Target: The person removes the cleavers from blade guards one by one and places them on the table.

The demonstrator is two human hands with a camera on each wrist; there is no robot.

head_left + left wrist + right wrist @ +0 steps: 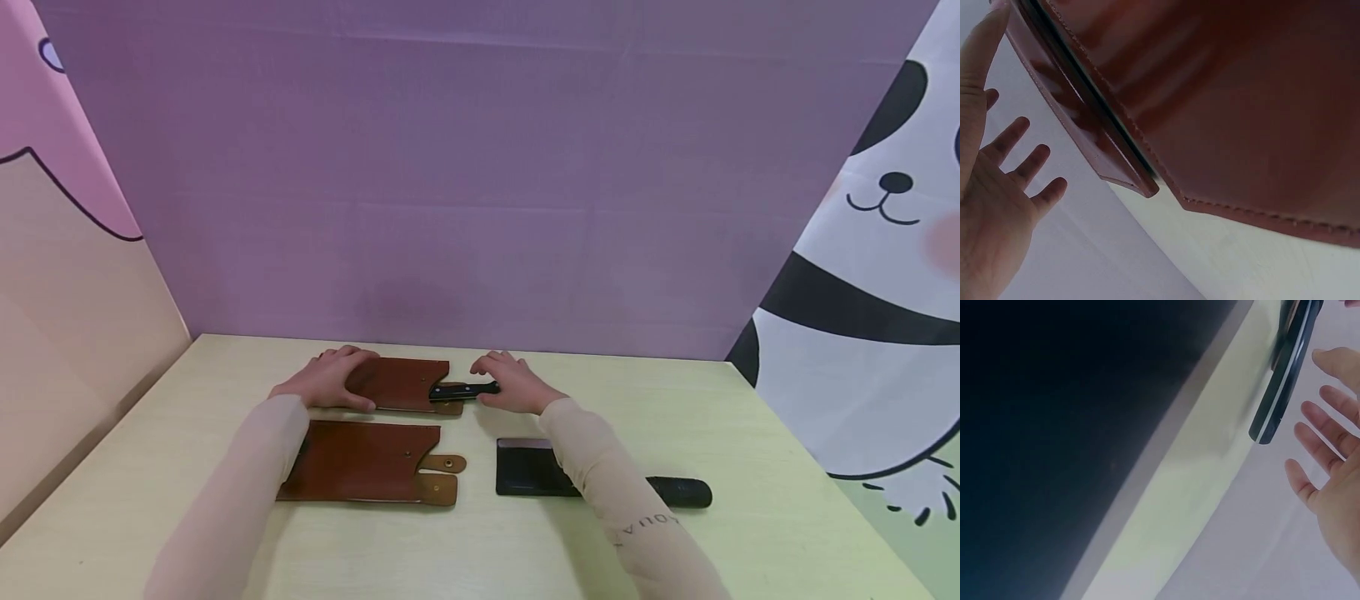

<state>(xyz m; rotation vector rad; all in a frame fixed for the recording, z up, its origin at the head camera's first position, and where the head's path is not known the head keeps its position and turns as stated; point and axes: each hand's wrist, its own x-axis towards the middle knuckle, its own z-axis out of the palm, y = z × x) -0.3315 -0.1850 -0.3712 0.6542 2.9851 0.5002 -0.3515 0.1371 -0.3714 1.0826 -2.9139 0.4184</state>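
Toward the back of the table lies a brown leather knife sheath (401,382), a knife's black riveted handle (461,391) sticking out of its right end; the blade is hidden inside. My left hand (327,379) is at the sheath's left end, thumb along the near edge. In the left wrist view its fingers (1000,147) are spread and uncurled. My right hand (517,385) hovers around the handle's butt. The right wrist view shows relaxed, parted fingers (1319,434) beside the handle (1279,394), with a gap between them.
Nearer me, a second brown leather sheath (367,462) lies with its snap strap (444,463) loose. A cleaver with a dark blade (528,468) and black handle (681,492) lies under my right forearm. A purple backdrop (480,183) stands behind the pale table (420,558).
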